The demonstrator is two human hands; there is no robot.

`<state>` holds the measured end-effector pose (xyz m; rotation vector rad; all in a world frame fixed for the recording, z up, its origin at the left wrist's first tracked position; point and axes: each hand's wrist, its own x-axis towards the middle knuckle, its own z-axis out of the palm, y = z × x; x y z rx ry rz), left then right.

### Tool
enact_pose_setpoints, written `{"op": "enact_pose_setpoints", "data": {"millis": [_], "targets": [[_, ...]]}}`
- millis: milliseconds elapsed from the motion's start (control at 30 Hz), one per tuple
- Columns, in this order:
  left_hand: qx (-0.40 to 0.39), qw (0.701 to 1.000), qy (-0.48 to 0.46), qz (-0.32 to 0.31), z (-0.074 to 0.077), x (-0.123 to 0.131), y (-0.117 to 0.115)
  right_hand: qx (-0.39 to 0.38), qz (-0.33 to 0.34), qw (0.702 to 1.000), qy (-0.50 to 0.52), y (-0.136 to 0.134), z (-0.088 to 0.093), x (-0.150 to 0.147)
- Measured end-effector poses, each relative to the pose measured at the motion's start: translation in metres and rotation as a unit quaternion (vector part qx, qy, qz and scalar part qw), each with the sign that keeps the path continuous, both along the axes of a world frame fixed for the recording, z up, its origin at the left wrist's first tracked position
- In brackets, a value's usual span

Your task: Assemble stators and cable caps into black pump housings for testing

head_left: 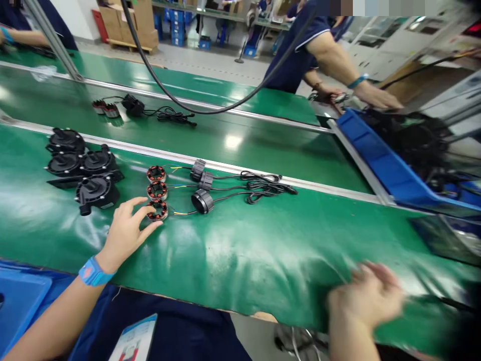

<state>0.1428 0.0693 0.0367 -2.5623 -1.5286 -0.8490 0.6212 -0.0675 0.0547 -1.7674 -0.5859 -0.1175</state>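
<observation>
My left hand (pixel 128 225) reaches over the table with thumb and fingers apart. Its fingertips are at the nearest of three copper-wound motor stators (pixel 157 210), which lie in a row; whether they press on it I cannot tell. Thin coloured wires lead from the stators to black round caps (pixel 203 201) with coiled black cables (pixel 259 188). Left of the stators sit several black pump housings (pixel 95 190). My right hand (pixel 370 296) is at the lower right above the table's near edge, smeared by motion, its fingers curled. What it holds, if anything, is not visible.
A blue bin (pixel 387 155) of black parts stands at right, where another person's hand (pixel 379 95) reaches in. Metal rails (pixel 225 168) cross the green table (pixel 240 250). A black cable (pixel 165 95) hangs in a loop. More stators (pixel 110 110) lie farther back.
</observation>
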Motion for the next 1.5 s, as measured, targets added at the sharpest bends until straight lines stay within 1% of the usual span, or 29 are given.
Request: {"op": "enact_pose_setpoints", "data": {"millis": [33,67,100,133,200,233,267,333,367,400,467,567,667,767,800,833,867,900,967,1000,1033,1067,1133,1200,1267,1300,1400,1433,1500], "targets": [[0.023,1.000,0.001,-0.011,-0.002,0.001,0.001,-0.024,0.047,0.999,-0.007,0.014,-0.007,-0.009],[0.032,0.999,0.005,-0.030,-0.003,0.003,0.003,-0.058,0.123,0.990,-0.027,0.030,-0.012,-0.020],[0.028,0.998,0.011,-0.055,-0.003,0.004,0.004,-0.111,0.246,0.959,-0.082,0.047,-0.015,-0.034],[0.017,0.997,0.015,-0.080,-0.003,0.006,0.006,-0.151,0.354,0.911,-0.148,0.066,-0.017,-0.049],[-0.004,0.994,0.007,-0.108,-0.004,0.007,0.009,-0.184,0.492,0.813,-0.250,0.106,-0.017,-0.081],[-0.008,0.994,-0.006,-0.110,-0.005,0.007,0.009,-0.204,0.533,0.774,-0.275,0.126,-0.018,-0.095],[-0.010,0.994,-0.020,-0.109,-0.006,0.006,0.010,-0.231,0.553,0.748,-0.285,0.143,-0.018,-0.106],[-0.015,0.993,-0.040,-0.110,-0.008,0.001,0.013,-0.262,0.569,0.725,-0.286,0.163,-0.018,-0.119],[-0.022,0.992,-0.044,-0.115,-0.009,-0.002,0.014,-0.271,0.576,0.718,-0.283,0.164,-0.017,-0.121],[-0.029,0.991,-0.045,-0.124,-0.010,-0.006,0.016,-0.275,0.587,0.708,-0.282,0.160,-0.015,-0.120],[-0.047,0.987,-0.045,-0.150,-0.010,-0.014,0.021,-0.278,0.627,0.681,-0.258,0.136,-0.009,-0.116],[-0.093,0.974,-0.049,-0.202,-0.003,-0.021,0.029,-0.292,0.684,0.653,-0.144,0.080,0.003,-0.113],[-0.159,0.957,-0.040,-0.239,0.006,-0.017,0.036,-0.326,0.704,0.629,-0.049,0.033,0.010,-0.117],[-0.207,0.945,-0.037,-0.249,0.013,-0.012,0.039,-0.343,0.742,0.576,-0.015,0.013,0.013,-0.121],[-0.217,0.942,-0.042,-0.253,0.016,-0.013,0.039,-0.338,0.752,0.566,-0.013,0.013,0.015,-0.121],[-0.220,0.940,-0.049,-0.256,0.019,-0.016,0.038,-0.328,0.754,0.569,-0.017,0.015,0.017,-0.120],[-0.214,0.942,-0.055,-0.253,0.023,-0.021,0.036,-0.314,0.747,0.585,-0.027,0.020,0.019,-0.119],[-0.196,0.949,-0.057,-0.239,0.029,-0.028,0.035,-0.297,0.731,0.613,-0.040,0.028,0.022,-0.118],[-0.122,0.977,-0.041,-0.172,0.044,-0.045,0.033,-0.269,0.688,0.669,-0.078,0.049,0.026,-0.119],[-0.080,0.989,-0.018,-0.123,0.053,-0.054,0.033,-0.256,0.674,0.685,-0.103,0.063,0.027,-0.122],[-0.044,0.996,0.014,-0.077,0.062,-0.062,0.034,-0.241,0.670,0.690,-0.130,0.077,0.027,-0.128],[-0.025,0.997,0.052,-0.043,0.069,-0.067,0.036,-0.225,0.676,0.684,-0.158,0.093,0.026,-0.136],[-0.028,0.992,0.120,-0.013,0.076,-0.071,0.043,-0.190,0.702,0.652,-0.212,0.123,0.021,-0.158],[-0.053,0.987,0.149,-0.014,0.066,-0.065,0.055,-0.167,0.731,0.609,-0.257,0.149,0.014,-0.186],[-0.063,0.988,0.141,-0.004,0.044,-0.055,0.071,-0.163,0.755,0.568,-0.284,0.168,0.006,-0.213],[-0.061,0.990,0.128,0.011,0.031,-0.050,0.079,-0.162,0.763,0.555,-0.288,0.175,0.002,-0.224],[-0.057,0.994,0.077,0.055,-0.002,-0.044,0.094,-0.155,0.775,0.552,-0.265,0.184,-0.003,-0.242],[-0.058,0.994,0.068,0.057,-0.006,-0.045,0.094,-0.153,0.778,0.554,-0.254,0.183,-0.003,-0.243],[-0.062,0.995,0.068,0.033,-0.003,-0.054,0.085,-0.154,0.788,0.546,-0.239,0.178,0.000,-0.239]]}}
